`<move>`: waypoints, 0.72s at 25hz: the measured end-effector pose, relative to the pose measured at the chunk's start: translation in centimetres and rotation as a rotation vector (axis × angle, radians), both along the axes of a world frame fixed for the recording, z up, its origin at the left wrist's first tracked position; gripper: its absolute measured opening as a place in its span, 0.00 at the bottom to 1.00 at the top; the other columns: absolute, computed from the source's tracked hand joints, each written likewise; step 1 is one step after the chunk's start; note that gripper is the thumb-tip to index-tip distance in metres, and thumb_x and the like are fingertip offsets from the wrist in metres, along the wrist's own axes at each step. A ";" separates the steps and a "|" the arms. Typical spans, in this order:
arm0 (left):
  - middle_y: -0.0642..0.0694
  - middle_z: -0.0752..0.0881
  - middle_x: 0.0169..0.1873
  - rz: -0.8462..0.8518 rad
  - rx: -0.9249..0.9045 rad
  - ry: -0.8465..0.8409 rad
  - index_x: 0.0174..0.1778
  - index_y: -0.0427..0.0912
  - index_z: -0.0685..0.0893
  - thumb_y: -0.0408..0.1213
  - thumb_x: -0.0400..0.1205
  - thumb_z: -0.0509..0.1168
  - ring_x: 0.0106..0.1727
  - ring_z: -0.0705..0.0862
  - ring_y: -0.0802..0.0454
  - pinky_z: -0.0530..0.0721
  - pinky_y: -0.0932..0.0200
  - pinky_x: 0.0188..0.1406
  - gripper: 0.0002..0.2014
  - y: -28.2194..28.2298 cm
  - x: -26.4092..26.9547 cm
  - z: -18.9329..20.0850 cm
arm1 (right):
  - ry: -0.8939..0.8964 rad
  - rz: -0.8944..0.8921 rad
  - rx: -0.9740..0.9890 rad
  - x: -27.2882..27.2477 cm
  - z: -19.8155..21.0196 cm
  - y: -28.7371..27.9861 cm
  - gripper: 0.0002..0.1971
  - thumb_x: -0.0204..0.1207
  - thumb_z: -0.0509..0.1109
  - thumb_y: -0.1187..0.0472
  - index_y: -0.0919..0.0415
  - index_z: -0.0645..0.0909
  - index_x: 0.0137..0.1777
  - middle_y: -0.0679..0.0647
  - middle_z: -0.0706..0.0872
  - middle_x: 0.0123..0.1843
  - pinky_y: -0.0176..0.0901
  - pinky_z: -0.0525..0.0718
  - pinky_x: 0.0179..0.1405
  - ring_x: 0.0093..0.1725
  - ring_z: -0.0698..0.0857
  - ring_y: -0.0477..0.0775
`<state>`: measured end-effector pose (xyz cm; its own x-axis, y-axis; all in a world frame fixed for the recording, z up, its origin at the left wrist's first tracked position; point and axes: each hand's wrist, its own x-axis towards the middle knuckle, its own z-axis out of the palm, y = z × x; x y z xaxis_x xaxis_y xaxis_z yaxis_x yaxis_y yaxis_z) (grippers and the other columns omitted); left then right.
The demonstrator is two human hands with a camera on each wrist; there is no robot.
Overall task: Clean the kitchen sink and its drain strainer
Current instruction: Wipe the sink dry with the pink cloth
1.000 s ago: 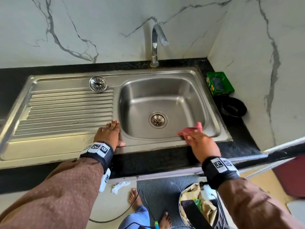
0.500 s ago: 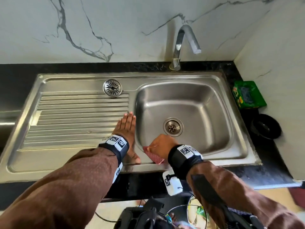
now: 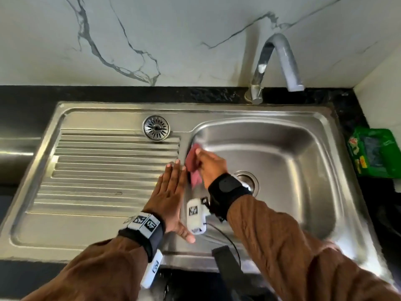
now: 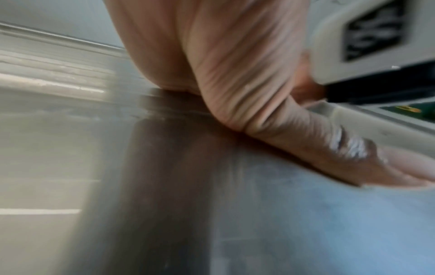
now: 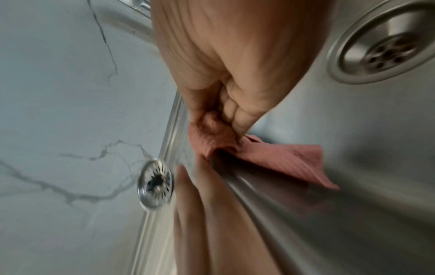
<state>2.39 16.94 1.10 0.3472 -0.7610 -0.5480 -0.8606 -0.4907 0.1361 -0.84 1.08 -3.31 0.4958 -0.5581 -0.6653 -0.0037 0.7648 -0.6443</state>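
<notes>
Step in hand: wiping the left inner wall and rim of the stainless-steel sink basin (image 3: 288,161) with a pink ribbed cloth (image 3: 193,164); by my reading the wipe is midway round the basin.
Right hand (image 3: 211,165): fingers curled, bunching the cloth between thumb and fingers (image 5: 231,109); the cloth's free end trails against the basin wall just below the fingers.
Left hand (image 3: 168,192): flat and relaxed, fingers straight and close together, palm pressed on the steel ledge between the ribbed drainboard (image 3: 112,166) and the basin; it holds nothing and seems to brace the body.
Hands to each other: left fingertips just beside the cloth, on the other side of the basin rim.
Round slotted metal drain strainer (image 3: 156,127): out of the drain, lying on the sink's back ledge, beyond the left fingertips and apart from both hands.
Open drain hole (image 5: 386,50): in the basin floor behind the right wrist, partly hidden in the head view.
Next move: probably carry the cloth on along the wall toward the back corner under the curved chrome tap (image 3: 275,66), keeping pressure; the strainer looks yet to be handled.
</notes>
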 end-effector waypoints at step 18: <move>0.43 0.11 0.72 0.094 0.159 0.020 0.75 0.45 0.15 0.74 0.39 0.77 0.74 0.14 0.34 0.30 0.36 0.81 0.90 -1.9 0.2 0.7 | 0.265 0.118 -0.950 4.9 -3.4 -6.9 0.10 0.72 0.80 0.56 0.55 0.91 0.52 0.50 0.91 0.49 0.27 0.82 0.53 0.47 0.88 0.46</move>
<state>2.63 15.01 1.84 0.4004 -0.6290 -0.6663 -0.8080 -0.5854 0.0671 4.06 -5.81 -6.75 0.4824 -0.8735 -0.0651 -0.2792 -0.0828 -0.9567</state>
